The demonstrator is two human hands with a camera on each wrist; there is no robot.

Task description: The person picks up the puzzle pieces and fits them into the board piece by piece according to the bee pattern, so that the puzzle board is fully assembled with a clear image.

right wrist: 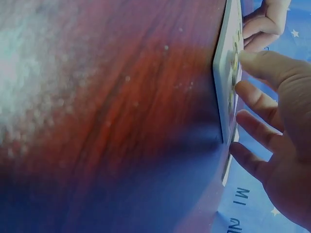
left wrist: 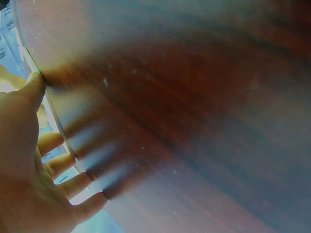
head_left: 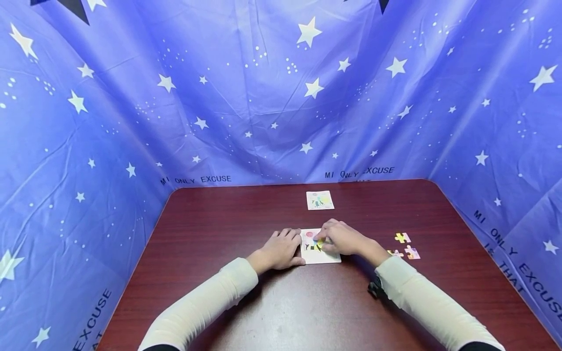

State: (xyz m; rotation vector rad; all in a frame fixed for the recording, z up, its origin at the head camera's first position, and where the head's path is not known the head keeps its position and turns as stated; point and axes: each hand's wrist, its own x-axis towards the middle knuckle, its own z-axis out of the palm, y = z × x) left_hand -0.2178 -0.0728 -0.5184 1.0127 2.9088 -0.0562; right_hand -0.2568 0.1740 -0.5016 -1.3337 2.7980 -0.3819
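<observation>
A white square puzzle board [head_left: 312, 258] with a colourful picture lies flat on the table. My left hand [head_left: 282, 248] rests at its left edge, with fingers extended and the thumb near the front corner. Over the board's right part is my right hand [head_left: 344, 238]; its thumb and fingertips touch the printed surface near a yellow patch. In the right wrist view the fingers [right wrist: 257, 99] are spread and slightly bent, and the board [right wrist: 224, 68] appears edge-on. Whether a loose piece lies under the fingertips cannot be made out.
Yellow and pink jigsaw pieces [head_left: 411, 252] lie right of the board, one partly hidden by the right forearm. A second white picture card [head_left: 319, 200] lies farther back. The dark red wooden table [head_left: 210, 219] meets a blue star-patterned curtain [head_left: 272, 97] on three sides.
</observation>
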